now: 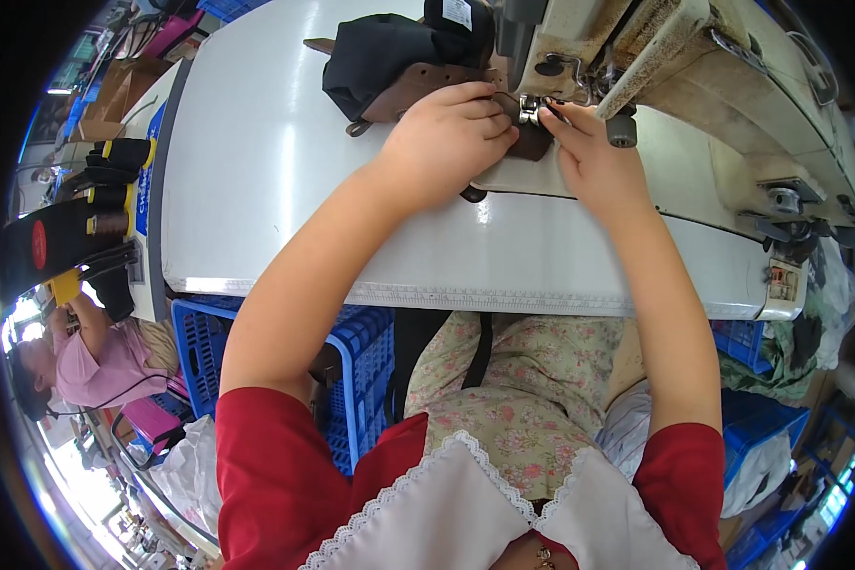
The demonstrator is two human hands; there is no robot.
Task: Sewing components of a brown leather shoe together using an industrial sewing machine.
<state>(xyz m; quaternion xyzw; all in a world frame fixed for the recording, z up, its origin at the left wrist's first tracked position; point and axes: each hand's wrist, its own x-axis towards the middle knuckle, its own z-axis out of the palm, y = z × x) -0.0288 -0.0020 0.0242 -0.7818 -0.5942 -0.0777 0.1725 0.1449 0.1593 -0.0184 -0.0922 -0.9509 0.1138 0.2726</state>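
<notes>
A black fabric bag with brown leather-like trim [380,62] lies bunched on the sewing machine table, reaching under the machine's head. My left hand [451,138] holds its brown trim down just left of the metal presser foot [529,108], fingers close together. At the right side of the foot is my right hand [594,157], its thumb and fingers pinched beside the needle area. A small dark thing shows at those fingertips, too small to name. A brown flap [532,142] of the bag lies between my hands, partly covered by them.
The sewing machine [769,104] fills the upper right. A ruler strip [427,293] runs along the white table's [247,142] front edge. Below stands a blue plastic crate [363,347]. Thread cones [114,195] stand at the left; beyond them sits a person in pink [104,366].
</notes>
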